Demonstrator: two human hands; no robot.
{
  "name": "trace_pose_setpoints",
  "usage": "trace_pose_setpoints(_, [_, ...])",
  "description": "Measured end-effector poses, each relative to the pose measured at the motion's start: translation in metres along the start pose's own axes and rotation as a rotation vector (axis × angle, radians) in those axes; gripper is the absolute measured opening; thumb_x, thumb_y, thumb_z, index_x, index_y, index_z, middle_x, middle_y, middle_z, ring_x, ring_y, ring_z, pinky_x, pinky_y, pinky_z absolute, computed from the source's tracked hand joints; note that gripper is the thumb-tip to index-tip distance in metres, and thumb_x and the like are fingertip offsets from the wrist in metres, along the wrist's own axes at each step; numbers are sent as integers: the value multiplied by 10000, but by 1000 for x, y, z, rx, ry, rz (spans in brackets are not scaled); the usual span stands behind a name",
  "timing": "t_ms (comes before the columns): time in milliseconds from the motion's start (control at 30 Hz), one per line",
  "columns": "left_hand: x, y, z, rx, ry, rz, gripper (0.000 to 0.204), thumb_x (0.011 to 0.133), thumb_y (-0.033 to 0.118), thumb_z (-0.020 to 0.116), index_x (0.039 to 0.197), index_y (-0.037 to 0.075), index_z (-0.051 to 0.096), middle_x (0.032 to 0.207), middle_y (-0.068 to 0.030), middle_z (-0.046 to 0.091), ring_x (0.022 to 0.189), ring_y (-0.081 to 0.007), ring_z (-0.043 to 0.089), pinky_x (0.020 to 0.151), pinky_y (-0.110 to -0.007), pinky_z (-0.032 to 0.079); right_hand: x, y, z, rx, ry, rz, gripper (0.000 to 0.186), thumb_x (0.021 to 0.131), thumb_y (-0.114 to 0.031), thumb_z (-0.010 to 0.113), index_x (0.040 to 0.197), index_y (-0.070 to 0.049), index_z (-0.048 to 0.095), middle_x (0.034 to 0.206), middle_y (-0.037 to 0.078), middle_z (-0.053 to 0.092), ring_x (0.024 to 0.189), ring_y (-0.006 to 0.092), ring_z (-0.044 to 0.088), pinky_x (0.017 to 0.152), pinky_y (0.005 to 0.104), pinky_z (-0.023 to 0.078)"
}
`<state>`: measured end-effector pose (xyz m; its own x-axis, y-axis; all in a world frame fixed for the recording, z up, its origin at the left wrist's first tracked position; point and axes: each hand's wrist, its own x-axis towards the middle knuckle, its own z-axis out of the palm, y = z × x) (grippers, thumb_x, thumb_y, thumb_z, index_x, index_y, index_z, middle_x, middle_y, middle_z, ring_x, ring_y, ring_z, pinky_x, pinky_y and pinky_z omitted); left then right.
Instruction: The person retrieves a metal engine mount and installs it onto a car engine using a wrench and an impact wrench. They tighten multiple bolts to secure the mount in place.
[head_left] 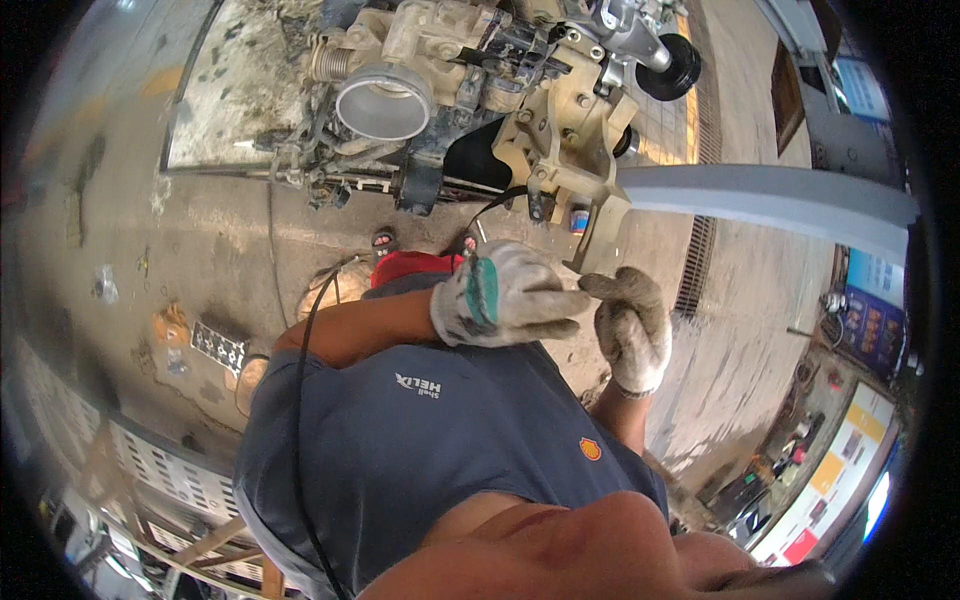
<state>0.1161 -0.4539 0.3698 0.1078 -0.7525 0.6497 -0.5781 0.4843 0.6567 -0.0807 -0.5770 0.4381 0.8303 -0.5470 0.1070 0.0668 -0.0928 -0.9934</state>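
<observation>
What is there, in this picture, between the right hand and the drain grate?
In the head view, only bare floor shows between the right hand and the grate.

Orange bag (171,323): lying crumpled over there on the concrete floor (130,235), on the left
Spotted plate (217,346): resting near it, showing black shapes on white
Drain grating (695,265): running along the floor on the right
Blue poster (868,318): standing out at the far right
White-and-yellow board (828,470): leaning into view below that poster
Perforated panels (170,465): lining the lower left
</observation>
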Motion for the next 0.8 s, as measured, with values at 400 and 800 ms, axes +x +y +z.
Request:
trace_pose_setpoints(400, [-16, 2, 52, -177, -153, -41, 340, 860, 384, 778, 1128, 179, 738, 817, -56, 714, 736, -316, 707, 612, -458, 534, -63, 15, 41, -104, 246, 384, 578, 1111, -266, 552, 1596, 6, 394, 1552, 259, 524, 1141, 225, 631, 841, 278, 519])
trace_pose_setpoints(800, [11, 5, 85, 117, -403, -126, 341, 889, 222, 733, 1221, 153, 689, 836, -104, 697, 794, -336, 711, 675, -465, 556, -58, 64, -46, 169, -53, 241, 623, 1079, -172, 533, 1613, 77, 331, 1629, 267, 426, 1518, 365, 420, 1253, 450, 311])
